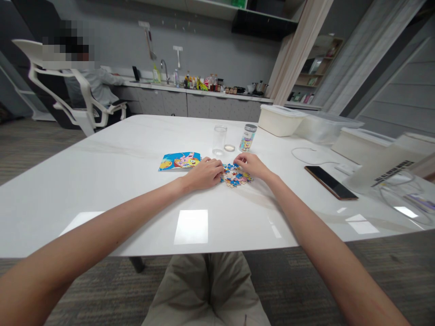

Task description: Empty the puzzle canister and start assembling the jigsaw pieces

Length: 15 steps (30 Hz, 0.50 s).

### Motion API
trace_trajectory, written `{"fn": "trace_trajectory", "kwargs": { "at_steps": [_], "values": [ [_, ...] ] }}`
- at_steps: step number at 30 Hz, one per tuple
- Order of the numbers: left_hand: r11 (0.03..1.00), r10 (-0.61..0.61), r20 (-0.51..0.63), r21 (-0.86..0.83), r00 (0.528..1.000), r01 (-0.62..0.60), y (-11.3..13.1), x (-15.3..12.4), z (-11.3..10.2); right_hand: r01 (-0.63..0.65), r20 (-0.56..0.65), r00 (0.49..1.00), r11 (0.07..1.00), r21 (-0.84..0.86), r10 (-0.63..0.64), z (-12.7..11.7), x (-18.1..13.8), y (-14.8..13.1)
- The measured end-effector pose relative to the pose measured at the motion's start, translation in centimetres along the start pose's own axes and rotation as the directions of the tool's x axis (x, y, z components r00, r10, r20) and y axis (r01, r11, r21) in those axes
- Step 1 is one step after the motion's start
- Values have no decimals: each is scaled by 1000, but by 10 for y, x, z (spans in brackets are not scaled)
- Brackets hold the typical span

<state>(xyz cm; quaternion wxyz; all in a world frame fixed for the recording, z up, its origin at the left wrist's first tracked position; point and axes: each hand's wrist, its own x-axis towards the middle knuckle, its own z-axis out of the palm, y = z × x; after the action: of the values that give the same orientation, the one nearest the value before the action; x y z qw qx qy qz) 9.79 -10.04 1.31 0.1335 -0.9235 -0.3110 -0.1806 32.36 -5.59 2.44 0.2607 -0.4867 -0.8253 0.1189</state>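
Sorting seems in hand, the puzzle pieces [235,179] heaped between curled left fingers [216,169] and bent right fingers [241,158], their grip impossible to tell, and next calls for a light single-piece pinch.

White table [84,181]; puzzle pieces [237,177], picture sheet [178,161], phone [330,182] on it.

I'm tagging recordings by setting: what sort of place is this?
Probably an office pantry: a faucet and bottles stand along the back counter, with a desk chair near the white table.
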Motion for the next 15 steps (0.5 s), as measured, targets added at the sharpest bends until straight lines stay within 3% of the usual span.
{"fn": "trace_trajectory", "kwargs": {
  "at_steps": [4, 7, 13, 15],
  "values": [
    [1000, -11, 11, 12, 1000, 11, 1, 0, 0, -113, -124, 986, 993, 25, 115, -3, 2, 3],
    [1000, -6, 14, 15, 1000, 6, 2, 0, -1, -133, -144, 980, 990, 42, 138, -1, 3, 5],
    [1000, -5, 36, 25, 999, 4, 2, 0, -1, -113, 43, 992, 990, -86, 117, 8, 1, 9],
    [1000, -6, 42, 27, 999, 5, 1, 0, -1, -106, 49, 993, 989, -102, 111, 9, 1, 10]
  ]
}}
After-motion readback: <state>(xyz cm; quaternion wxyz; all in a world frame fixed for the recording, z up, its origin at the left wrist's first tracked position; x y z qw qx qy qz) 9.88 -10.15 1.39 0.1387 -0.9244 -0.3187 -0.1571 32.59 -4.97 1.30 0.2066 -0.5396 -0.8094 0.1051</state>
